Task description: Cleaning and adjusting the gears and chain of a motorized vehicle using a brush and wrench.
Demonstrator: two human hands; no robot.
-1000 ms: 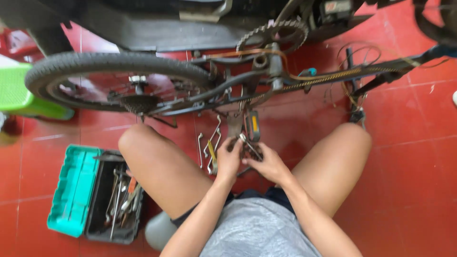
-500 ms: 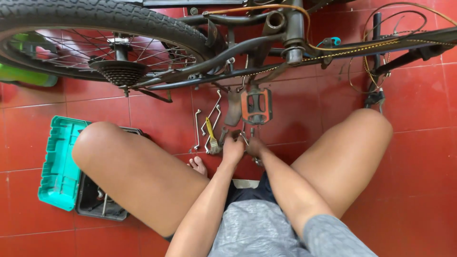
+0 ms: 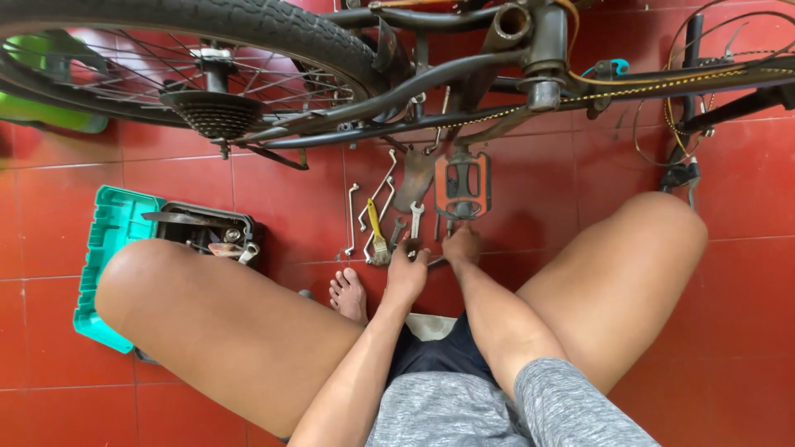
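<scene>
Both hands work low at the middle of the head view, down on the red tiled floor point(image 3: 273, 190) between the person's bent knees. Left hand point(image 3: 406, 277) is curled narrow around a small dark tool point(image 3: 411, 246) whose end pokes up out of the fist; what kind of tool it is cannot be told. Right hand point(image 3: 461, 246) reaches just beyond it, fingers pinched close at the lower edge of the pedal point(image 3: 463, 184); whether it grips the pedal itself or a part under it is hidden.

Compared with half a second ago, the hands have parted a little: then they were bunched together below the pedal, now the right one has gone up to touch it while the left hangs back with its tool. The bicycle frame point(image 3: 397, 91) and rear wheel point(image 3: 207, 50) also fill more of the top of the view. It looks as if work has moved onto the pedal itself.

The pedal hangs below the frame on its crank arm point(image 3: 416, 178), its long axis running up and down in the picture, lower end toward the hands. Just left lie several spanners point(image 3: 373, 199) and a yellow-handled brush point(image 3: 377, 236), mostly lengthwise the same way. A teal toolbox point(image 3: 108, 248) sits open well to the left, beside a bare foot point(image 3: 348, 294).
</scene>
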